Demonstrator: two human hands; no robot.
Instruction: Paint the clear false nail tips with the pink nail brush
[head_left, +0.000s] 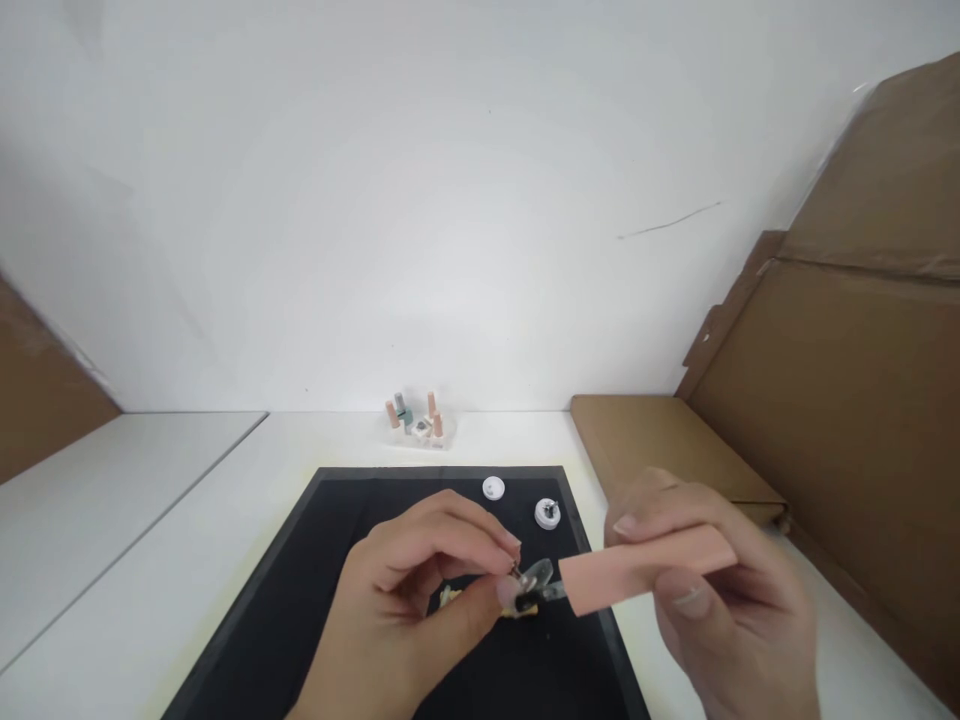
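My left hand [420,595] pinches a small shiny piece [534,577] between thumb and fingertips, above the black mat [360,520]. From the right, my right hand [720,590] grips a flat salmon-pink handle [637,572], which tilts slightly up to the right. The handle's narrow clear end meets the small piece at my left fingertips; a dark part shows there, too small to make out. Partly hidden behind my left hand, a yellowish object [519,611] lies on the mat.
A white lid [493,488] and a small white round jar [547,514] stand at the mat's back right. Behind the mat, a clear tray [444,440] holds several pink-capped and grey-capped bottles. Cardboard [660,440] lies at the right.
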